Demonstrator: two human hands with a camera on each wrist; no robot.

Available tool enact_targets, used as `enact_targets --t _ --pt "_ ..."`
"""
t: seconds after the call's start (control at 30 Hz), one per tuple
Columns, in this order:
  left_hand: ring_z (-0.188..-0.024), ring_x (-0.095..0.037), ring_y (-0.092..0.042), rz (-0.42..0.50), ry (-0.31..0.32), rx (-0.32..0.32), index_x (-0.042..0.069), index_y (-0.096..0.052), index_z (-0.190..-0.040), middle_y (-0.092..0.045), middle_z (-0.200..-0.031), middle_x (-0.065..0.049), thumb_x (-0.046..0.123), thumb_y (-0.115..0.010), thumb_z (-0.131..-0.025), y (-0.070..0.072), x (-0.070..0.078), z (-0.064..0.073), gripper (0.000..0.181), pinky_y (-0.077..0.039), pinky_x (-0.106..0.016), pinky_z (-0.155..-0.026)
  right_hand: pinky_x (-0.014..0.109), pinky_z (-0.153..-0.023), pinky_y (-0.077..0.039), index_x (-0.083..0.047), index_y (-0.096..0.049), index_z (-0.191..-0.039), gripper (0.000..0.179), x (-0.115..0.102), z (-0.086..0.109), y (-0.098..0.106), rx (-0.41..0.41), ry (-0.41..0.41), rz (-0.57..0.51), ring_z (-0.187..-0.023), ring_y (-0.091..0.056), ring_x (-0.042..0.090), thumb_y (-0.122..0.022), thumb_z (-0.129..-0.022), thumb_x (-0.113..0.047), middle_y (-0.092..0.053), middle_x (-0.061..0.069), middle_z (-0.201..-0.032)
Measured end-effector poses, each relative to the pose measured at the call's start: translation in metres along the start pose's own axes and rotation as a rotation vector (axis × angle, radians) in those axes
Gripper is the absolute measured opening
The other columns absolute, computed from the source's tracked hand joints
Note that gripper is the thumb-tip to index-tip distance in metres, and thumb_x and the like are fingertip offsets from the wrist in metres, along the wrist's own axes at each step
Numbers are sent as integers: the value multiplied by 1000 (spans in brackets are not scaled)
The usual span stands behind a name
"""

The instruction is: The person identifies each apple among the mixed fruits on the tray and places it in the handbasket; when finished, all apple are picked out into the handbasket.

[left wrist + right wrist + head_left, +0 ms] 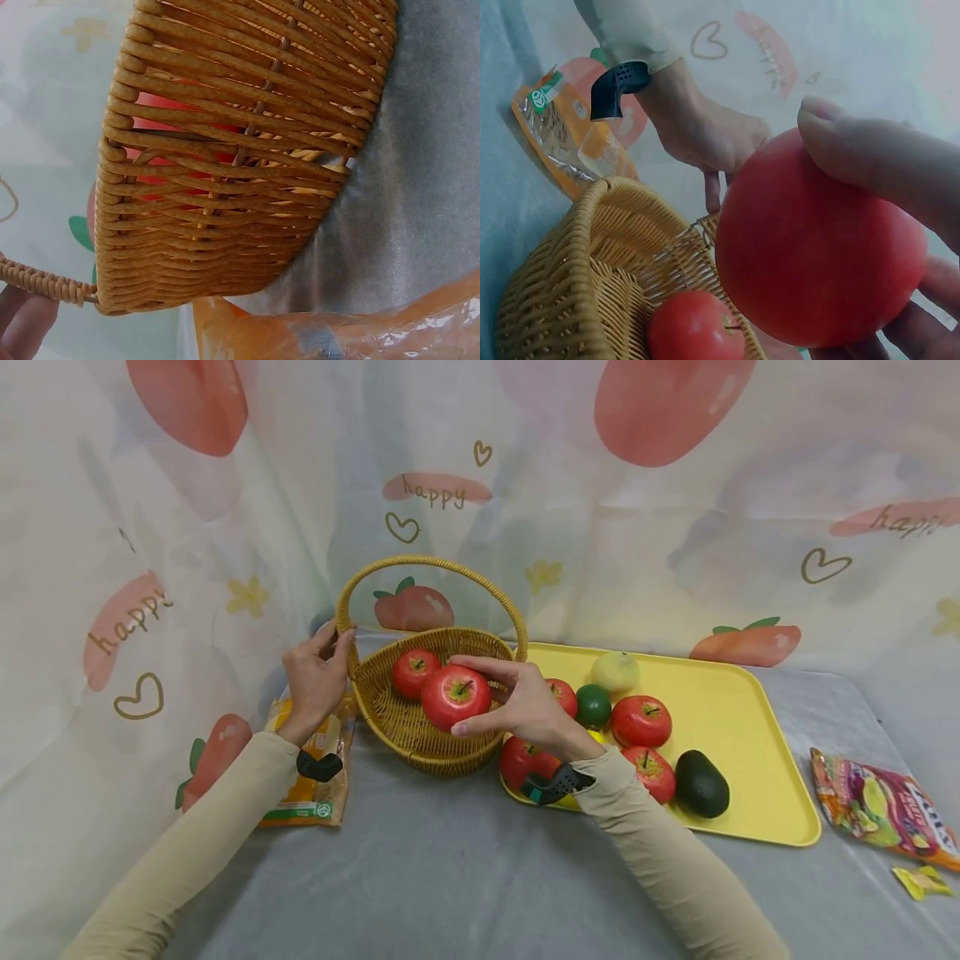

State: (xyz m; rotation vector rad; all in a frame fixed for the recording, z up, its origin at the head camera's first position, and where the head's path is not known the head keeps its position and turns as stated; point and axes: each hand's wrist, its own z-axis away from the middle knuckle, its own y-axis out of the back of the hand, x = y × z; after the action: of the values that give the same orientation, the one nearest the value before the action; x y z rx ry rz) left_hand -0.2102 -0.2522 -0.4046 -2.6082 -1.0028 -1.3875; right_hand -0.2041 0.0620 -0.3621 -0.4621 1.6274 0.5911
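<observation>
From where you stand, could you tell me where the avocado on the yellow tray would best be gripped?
Probably across the middle of the avocado, coming from above. It lies on its side near the front edge of the yellow tray, its top uncovered, with a red apple close on one side and bare tray on the other.

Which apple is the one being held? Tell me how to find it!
Find the wicker basket left of the yellow tray. Just above its front rim, the right hand holds a red apple. It alone is off the surface; the others lie in the basket or tray.
</observation>
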Motion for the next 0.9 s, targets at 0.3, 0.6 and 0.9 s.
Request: enact_targets --t 0.3,0.6,0.9 --pt "-96 -38 -79 -38 4 -8 8 -72 -138 -79 -119 -19 18 -67 -106 1 -2 -1 33 -51 -3 -79 37 -101 -60 -17 -62 -150 78 11 -31 -13 22 20 -56 -129 -62 27 -90 -80 4 -58 3 -151" --pt "-96 -39 -79 -15 -3 1 8 -73 -136 -79 -119 -18 17 -68 -106 -1 -4 -1 32 -51 -3 -80 41 -104 -58 -13 -58 -153 84 16 -55 -11 116 -33 35 -130 -60 27 -93 -77 0 -58 4 -148" --pt "-96 -42 -79 -20 -18 10 8 -76 -133 -79 -116 -19 15 -69 -105 -1 -5 -2 29 -50 -2 -80 45 -107 -56 -17 -61 -151 88 15 -71 -15 234 -155 169 -126 -61 27 -95 -72 -2 -63 5 -144"
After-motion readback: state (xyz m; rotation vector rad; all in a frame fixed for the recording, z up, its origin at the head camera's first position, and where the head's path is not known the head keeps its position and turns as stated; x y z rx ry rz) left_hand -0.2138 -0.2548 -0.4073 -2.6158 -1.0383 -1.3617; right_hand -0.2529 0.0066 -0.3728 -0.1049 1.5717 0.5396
